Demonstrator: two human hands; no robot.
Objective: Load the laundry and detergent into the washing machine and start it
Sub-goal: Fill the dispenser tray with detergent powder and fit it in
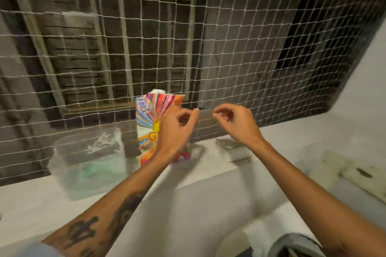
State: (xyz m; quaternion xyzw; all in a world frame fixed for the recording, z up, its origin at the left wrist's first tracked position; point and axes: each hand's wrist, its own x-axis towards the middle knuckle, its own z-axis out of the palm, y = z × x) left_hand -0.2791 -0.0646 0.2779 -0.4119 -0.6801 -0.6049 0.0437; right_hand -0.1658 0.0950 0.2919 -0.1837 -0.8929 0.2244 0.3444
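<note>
One rainbow-striped detergent packet (pixel 149 115) stands on the white ledge (pixel 208 185) beside one clear tub (pixel 87 160). Two hands hover, left hand (pixel 177 129) and right hand (pixel 236 125), fingers curled; whether they pinch anything, I cannot tell.

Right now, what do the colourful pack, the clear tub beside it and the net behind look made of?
The pack looks like glossy printed carton or laminated pouch, with a crisp top edge; blur leaves it open. The tub looks like clear plastic, with see-through walls and glints. The net is whitish knotted cord, likely nylon.
</note>
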